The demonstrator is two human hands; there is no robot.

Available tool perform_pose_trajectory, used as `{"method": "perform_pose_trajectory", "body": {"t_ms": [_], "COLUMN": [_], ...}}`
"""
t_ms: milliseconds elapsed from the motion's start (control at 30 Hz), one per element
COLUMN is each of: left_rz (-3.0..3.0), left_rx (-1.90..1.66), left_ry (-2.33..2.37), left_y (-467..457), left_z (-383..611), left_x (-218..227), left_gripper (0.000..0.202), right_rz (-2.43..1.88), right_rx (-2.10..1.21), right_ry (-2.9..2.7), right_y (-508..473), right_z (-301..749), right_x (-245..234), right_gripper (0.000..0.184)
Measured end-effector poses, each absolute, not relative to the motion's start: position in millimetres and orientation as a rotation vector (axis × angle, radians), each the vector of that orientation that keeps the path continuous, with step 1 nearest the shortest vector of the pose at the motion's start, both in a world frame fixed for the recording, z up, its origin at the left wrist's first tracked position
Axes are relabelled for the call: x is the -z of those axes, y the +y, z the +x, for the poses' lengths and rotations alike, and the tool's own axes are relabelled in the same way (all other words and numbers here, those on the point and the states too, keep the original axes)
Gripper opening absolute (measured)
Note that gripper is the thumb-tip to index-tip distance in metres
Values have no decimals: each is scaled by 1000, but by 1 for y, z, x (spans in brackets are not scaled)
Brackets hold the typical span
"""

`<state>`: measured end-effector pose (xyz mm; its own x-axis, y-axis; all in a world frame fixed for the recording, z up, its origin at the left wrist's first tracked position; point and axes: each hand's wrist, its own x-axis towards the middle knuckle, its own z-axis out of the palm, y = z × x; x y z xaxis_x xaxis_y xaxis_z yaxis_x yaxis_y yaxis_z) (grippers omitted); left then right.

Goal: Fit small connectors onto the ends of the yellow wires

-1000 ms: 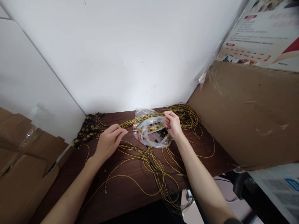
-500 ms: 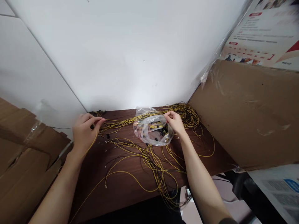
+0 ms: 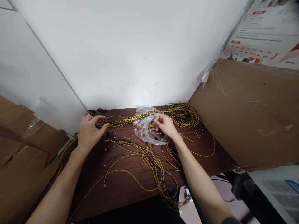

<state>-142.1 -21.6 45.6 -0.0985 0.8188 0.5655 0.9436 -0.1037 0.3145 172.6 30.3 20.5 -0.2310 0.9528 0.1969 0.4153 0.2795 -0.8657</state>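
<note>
Thin yellow wires [image 3: 142,155] lie tangled across a dark wooden table [image 3: 121,189]. My left hand [image 3: 90,132] rests at the table's far left with its fingers curled down on a yellow wire among a cluster of small black connectors [image 3: 97,111]. My right hand [image 3: 164,126] lies on a clear plastic bag [image 3: 146,132] of small yellow and black parts, its fingertips pinched at the bag's opening. A denser coil of yellow wires [image 3: 184,113] sits just behind the right hand.
A white wall [image 3: 128,53] closes the back. A large cardboard sheet [image 3: 247,115] stands at the right with a printed poster [image 3: 263,34] above it. Flattened cardboard [image 3: 21,149] leans at the left. Some wires hang over the table's front edge.
My left hand slid left along a wire from the table's middle to its far left end and lowered onto the table. My right hand moved left and down onto the plastic bag.
</note>
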Motion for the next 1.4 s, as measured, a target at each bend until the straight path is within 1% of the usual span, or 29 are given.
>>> {"method": "perform_pose_trajectory", "body": {"t_ms": [67,133,267,367,500,533,633,667,733,833,933,1000,1100,1200,1400], "left_rz": [-1997,-1962,-1780,-1502,-1120,-977,-493,-416,-505,-922,-1176,-1176,-1025,-952,-1017], "left_rx": [1171,1485,2378,2929,3301,3388,3621,3666,3697,3601,3439,3400,3456,3502,3481], "left_ry": [-2117,-2283,-2521,-2429,-2196,-2188,-2222,-2217,-2184,-2191,-2345,-2481,-2633,-2640,-2602], "left_y": [-24,-26,-25,-21,-14,-13,-11,-11,-13,-16,-18,-18,-15,-11,-9], "left_z": [-139,-136,-133,-135,-136,-136,-132,-130,-125,-119,-114,-113,-111,-108,-106], "left_x": [-52,-57,-62,-61,-58,-57,-56,-56,-57,-58,-57,-53,-44,-36,-31], "left_gripper": [29,30,30,35,26,28,44,47,48,36,24,21,22,22,23], "right_rz": [-1226,-1218,-1204,-1227,-1286,-1298,-1299,-1287,-1272,-1307,-1370,-1391,-1390,-1395,-1394], "right_rx": [-905,-899,-901,-894,-888,-900,-931,-934,-925,-888,-811,-722,-597,-536,-463], "right_ry": [-1798,-1800,-1789,-1790,-1823,-1828,-1849,-1859,-1877,-1901,-1940,-1975,-2016,-2048,-2118], "right_y": [31,31,30,29,27,26,24,23,21,21,22,22,22,21,20], "right_z": [170,169,169,169,169,168,168,167,167,167,168,168,168,167,167], "right_x": [-18,-17,-17,-19,-22,-23,-26,-27,-29,-29,-28,-27,-29,-32,-33], "right_gripper": [10,10,12,14,15,14,13,13,12,9,6,7,9,10,11]}}
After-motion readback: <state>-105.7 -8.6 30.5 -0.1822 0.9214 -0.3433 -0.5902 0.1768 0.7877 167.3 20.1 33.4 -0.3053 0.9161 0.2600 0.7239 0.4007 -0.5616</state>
